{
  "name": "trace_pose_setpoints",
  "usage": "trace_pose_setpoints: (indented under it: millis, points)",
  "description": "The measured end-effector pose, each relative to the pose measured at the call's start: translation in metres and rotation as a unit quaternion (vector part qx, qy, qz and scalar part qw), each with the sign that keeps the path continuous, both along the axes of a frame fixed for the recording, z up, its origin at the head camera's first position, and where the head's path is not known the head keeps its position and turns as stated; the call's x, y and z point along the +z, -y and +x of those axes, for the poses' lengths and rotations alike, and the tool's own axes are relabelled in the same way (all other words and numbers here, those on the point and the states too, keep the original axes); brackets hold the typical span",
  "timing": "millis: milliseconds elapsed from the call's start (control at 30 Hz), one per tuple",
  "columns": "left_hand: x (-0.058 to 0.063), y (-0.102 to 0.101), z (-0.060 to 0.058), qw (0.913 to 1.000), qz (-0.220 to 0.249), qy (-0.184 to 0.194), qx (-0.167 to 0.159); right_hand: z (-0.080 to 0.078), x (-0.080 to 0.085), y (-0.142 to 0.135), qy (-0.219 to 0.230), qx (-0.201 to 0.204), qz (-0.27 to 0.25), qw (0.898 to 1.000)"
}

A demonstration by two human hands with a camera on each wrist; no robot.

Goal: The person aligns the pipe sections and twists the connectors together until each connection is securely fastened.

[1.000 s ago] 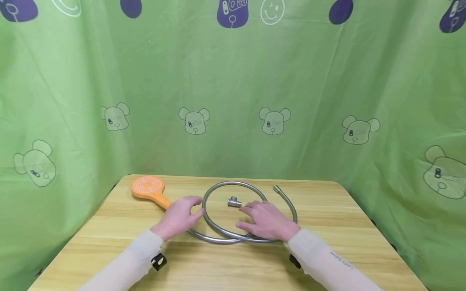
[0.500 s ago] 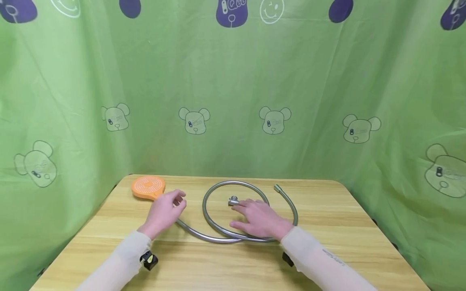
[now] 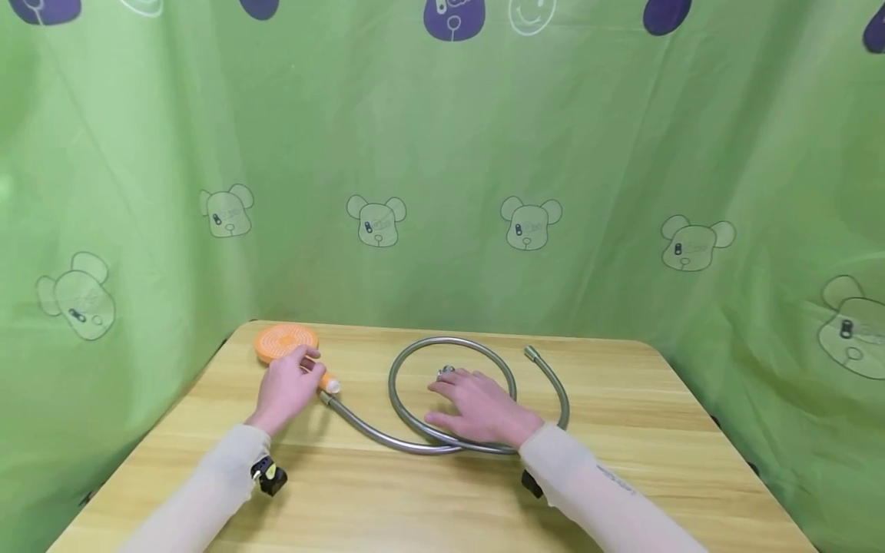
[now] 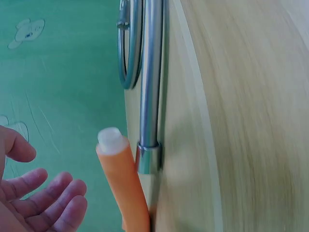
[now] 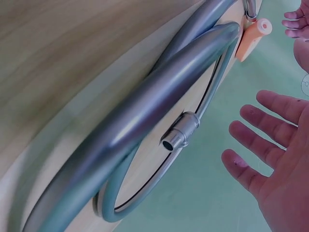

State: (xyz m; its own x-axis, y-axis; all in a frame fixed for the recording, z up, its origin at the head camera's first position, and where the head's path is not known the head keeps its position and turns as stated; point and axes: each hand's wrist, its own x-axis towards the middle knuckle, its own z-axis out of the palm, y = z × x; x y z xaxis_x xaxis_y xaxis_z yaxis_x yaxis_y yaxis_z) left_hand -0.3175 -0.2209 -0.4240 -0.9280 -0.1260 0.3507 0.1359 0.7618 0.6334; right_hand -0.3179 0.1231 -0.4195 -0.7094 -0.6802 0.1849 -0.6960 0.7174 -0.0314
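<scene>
An orange shower head [image 3: 285, 340] lies at the back left, its handle [image 4: 123, 183] ending in a whitish tip. My left hand [image 3: 285, 388] is over that handle with fingers loosely bent; the left wrist view shows nothing in its grasp. One end of a silver shower hose [image 3: 387, 440] rests beside the handle tip. The hose makes a loop, and its other end [image 3: 531, 353] points to the back right. Fingers spread, my right hand [image 3: 480, 407] hovers over the loop's right part. A small metal pipe fitting [image 5: 181, 131] sits inside the loop, partly behind those fingers in the head view.
Everything lies on a wooden table [image 3: 387, 507] whose back edge meets a green patterned curtain [image 3: 442, 276]. More curtain hangs along both sides. A dark wrist camera [image 3: 270, 476] sits under the left sleeve.
My left hand has moved left and back, from the hose loop to the shower head handle, uncovering the handle tip and hose end. My right hand has shifted slightly left, covering more of the fitting.
</scene>
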Motion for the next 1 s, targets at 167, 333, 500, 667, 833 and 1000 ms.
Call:
trace_pose_setpoints:
  millis: [167,333,500,667,833,1000]
  points:
    - [-0.003,0.013,-0.007,0.9994,0.001,0.029,0.019,-0.002,0.001,0.007,-0.005,0.010,0.000,1.000]
    - [-0.008,0.023,-0.013,0.9982,0.005,0.051,0.032,-0.005,0.000,0.014,-0.011,0.022,0.002,1.000]
    - [-0.011,0.031,-0.017,0.9958,0.032,0.076,0.040,-0.008,0.002,0.019,-0.013,0.026,0.004,1.000]
    - [-0.014,0.035,-0.023,0.9898,0.072,0.113,0.049,-0.009,0.005,0.026,-0.003,0.025,0.008,1.000]
    - [-0.020,0.036,-0.029,0.9790,0.141,0.138,0.053,-0.010,0.003,0.034,0.001,0.028,0.007,1.000]
    - [-0.027,0.034,-0.035,0.9692,0.192,0.143,0.056,-0.011,0.000,0.043,-0.002,0.029,0.012,0.999]
